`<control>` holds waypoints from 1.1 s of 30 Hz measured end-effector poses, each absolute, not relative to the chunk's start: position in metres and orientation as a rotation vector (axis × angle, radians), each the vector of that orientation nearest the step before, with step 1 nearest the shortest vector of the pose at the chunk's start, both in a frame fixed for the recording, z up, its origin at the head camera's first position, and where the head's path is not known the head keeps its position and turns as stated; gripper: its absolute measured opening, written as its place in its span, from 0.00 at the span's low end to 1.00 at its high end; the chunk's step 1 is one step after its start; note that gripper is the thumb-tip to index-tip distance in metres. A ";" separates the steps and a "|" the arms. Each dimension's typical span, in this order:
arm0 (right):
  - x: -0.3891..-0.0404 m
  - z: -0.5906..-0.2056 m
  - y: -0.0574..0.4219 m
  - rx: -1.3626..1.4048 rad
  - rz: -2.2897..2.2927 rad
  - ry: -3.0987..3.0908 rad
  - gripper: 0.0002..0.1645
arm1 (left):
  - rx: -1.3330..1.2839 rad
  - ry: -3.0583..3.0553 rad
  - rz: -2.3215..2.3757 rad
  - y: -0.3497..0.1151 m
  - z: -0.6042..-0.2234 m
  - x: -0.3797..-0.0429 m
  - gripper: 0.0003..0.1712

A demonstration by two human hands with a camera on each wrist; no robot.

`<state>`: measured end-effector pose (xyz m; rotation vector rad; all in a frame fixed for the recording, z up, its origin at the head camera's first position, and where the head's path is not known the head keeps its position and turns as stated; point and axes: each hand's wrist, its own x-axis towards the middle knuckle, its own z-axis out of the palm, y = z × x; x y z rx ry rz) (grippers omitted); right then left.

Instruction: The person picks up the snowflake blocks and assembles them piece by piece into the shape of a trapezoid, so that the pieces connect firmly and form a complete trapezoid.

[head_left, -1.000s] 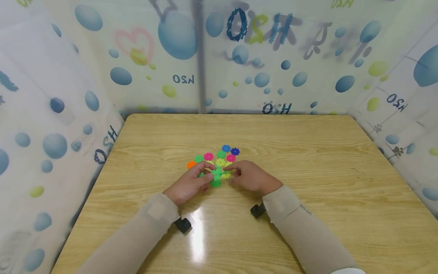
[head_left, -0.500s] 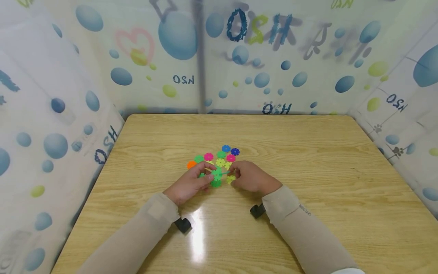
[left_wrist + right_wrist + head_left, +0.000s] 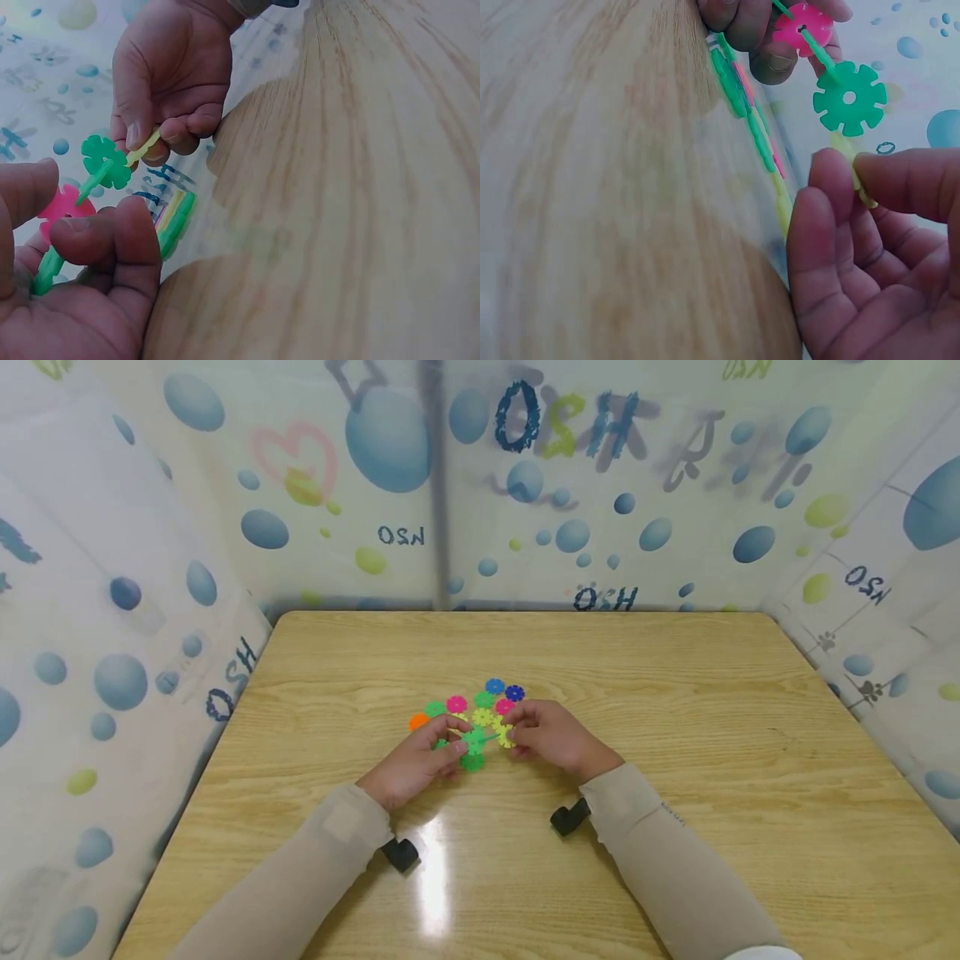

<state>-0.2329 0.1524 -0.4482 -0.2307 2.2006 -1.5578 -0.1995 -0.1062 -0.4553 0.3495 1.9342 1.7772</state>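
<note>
Near the middle of the table, my left hand holds a short chain of slotted plastic flower discs. Its pink disc sits between green ones, partly hidden by the fingers in the left wrist view. At the chain's outer end a green disc faces the other hand. My right hand pinches a yellow disc between thumb and fingers. The yellow disc's edge meets the rim of that green disc in the right wrist view; whether their slots are joined I cannot tell.
Several loose discs lie flat just beyond the hands, among them an orange disc, a light blue disc and a dark blue disc. A green disc lies below the chain. The wooden table ends at a printed curtain.
My right hand has raised the yellow disc slightly and brought it up against the chain's end. The left hand has stayed in place with its grip on the chain.
</note>
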 end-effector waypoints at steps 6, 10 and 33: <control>-0.233 -0.446 0.153 -0.235 -1.654 2.188 0.13 | 0.331 1.934 1.777 -0.106 -0.454 -0.199 0.19; -0.231 -0.442 0.152 -0.228 -1.714 2.155 0.13 | 0.327 1.928 1.782 -0.106 -0.454 -0.199 0.19; -0.226 -0.445 0.144 -0.245 -1.655 2.209 0.09 | 0.365 1.975 1.725 -0.106 -0.456 -0.200 0.18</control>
